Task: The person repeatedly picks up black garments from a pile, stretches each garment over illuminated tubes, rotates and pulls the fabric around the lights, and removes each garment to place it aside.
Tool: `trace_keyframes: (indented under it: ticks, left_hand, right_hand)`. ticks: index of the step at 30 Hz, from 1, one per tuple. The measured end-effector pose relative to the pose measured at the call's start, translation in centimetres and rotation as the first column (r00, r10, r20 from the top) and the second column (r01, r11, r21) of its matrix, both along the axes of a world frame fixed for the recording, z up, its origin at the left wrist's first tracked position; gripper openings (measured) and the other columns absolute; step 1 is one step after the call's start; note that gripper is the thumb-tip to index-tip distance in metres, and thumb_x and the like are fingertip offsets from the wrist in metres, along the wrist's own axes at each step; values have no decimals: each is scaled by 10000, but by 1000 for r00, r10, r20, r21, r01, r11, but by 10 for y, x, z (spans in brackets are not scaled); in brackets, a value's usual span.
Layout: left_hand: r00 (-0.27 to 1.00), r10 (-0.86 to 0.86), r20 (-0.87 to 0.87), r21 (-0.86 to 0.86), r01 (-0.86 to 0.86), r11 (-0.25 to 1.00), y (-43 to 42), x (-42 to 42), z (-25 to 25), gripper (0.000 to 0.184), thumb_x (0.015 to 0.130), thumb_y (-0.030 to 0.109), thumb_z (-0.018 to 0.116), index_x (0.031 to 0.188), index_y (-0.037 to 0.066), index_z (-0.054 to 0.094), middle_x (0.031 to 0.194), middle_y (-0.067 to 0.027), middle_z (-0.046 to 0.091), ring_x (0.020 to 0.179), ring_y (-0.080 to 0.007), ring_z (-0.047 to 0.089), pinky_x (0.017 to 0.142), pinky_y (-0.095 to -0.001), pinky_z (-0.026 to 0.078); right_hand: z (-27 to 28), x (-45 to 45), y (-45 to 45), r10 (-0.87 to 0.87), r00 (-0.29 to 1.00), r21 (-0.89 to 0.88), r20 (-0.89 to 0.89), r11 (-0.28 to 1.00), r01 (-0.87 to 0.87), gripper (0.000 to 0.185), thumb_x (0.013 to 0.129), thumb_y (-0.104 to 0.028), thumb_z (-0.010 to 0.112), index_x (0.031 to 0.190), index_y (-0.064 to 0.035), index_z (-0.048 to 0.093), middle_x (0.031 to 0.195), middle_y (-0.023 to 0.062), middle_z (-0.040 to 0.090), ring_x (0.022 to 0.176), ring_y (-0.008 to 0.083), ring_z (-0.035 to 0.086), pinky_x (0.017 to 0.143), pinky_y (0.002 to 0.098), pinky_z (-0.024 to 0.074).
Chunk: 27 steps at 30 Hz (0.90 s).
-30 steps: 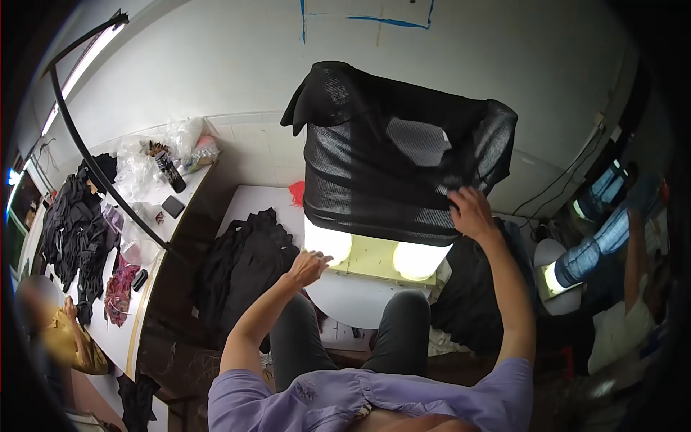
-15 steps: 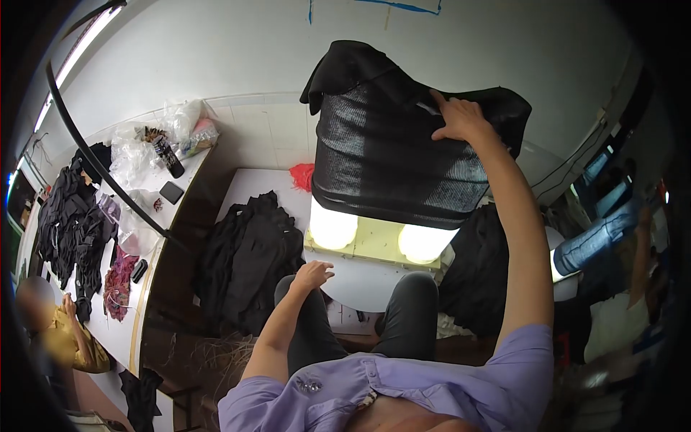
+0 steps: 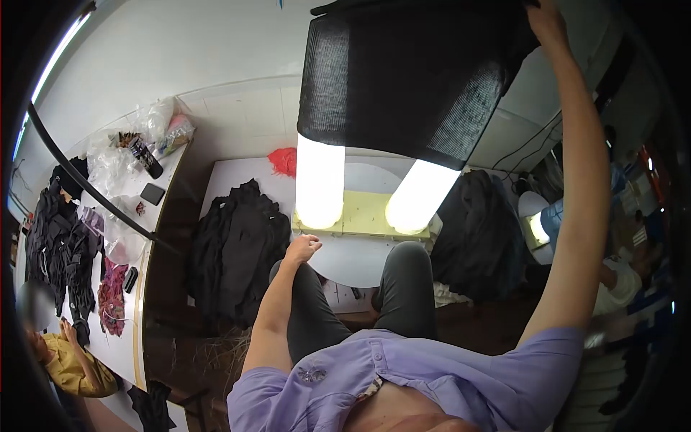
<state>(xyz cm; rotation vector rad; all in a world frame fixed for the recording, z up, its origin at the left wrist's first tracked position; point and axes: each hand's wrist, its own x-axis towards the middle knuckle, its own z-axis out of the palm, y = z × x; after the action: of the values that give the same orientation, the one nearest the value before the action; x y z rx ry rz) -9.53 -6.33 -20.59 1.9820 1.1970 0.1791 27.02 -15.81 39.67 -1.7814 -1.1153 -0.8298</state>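
A black knit garment (image 3: pixel 410 79) hangs over two glowing white tubes (image 3: pixel 321 183) that stand on a pale yellow base (image 3: pixel 363 210). Its lower edge lies partway up the tubes, and light shows through the ribbed fabric. My right hand (image 3: pixel 548 25) is raised at the garment's upper right corner, its fingers closed on the fabric. Low and left of the base, near the left tube's foot, my left hand (image 3: pixel 304 248) has its fingers curled together; whether anything small is in them is hidden.
Black garment piles (image 3: pixel 241 252) (image 3: pixel 479 237) lie on both sides of the base. A side table (image 3: pixel 137 288) at left bears clothes, plastic bags, a dark bottle (image 3: pixel 146 158) and a phone. A person in yellow (image 3: pixel 79 363) sits lower left; another person is at right.
My right hand has moved up and right, and the garment has risen, baring more of both tubes. My left hand has stayed low near the base.
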Motion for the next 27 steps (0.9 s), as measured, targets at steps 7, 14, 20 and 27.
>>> trace_keyframes:
  ticks: [7, 14, 20, 27]
  left_hand:
    - [883, -262, -391, -82, 250, 965, 5, 1, 11, 572, 784, 478, 590, 1208, 94, 589, 1205, -140, 589, 1128, -290, 549, 952, -384, 428]
    - [844, -361, -396, -138, 334, 932, 3, 4, 7, 576, 794, 488, 594, 1218, 99, 582, 1052, -105, 661, 1044, -246, 603, 907, -364, 452]
    - [819, -387, -424, 27, 439, 898, 2, 0, 7, 518, 802, 473, 606, 1183, 122, 604, 961, -126, 681, 986, -279, 627, 864, -393, 471]
    - [815, -388, -431, 72, 459, 885, -10, 3, 34, 510, 798, 455, 620, 1166, 103, 608, 1017, -166, 659, 966, -311, 630, 845, -405, 479]
  right_hand:
    - [43, 39, -94, 267, 913, 406, -308, 905, -127, 253, 855, -147, 536, 1053, -22, 632, 917, 103, 649, 823, 228, 604, 683, 351, 481]
    - [81, 28, -316, 550, 829, 458, -97, 765, -454, 257, 914, -152, 458, 1015, 57, 568, 952, 164, 616, 824, 218, 615, 712, 318, 518]
    - [46, -59, -493, -108, 993, 393, -52, 912, 120, 226, 891, -131, 465, 964, 37, 599, 936, 161, 631, 828, 224, 627, 726, 328, 522]
    - [-46, -92, -738, -904, 365, 306, -225, 290, 907, 208, 862, -136, 489, 898, -2, 644, 907, 141, 656, 819, 226, 645, 727, 353, 522]
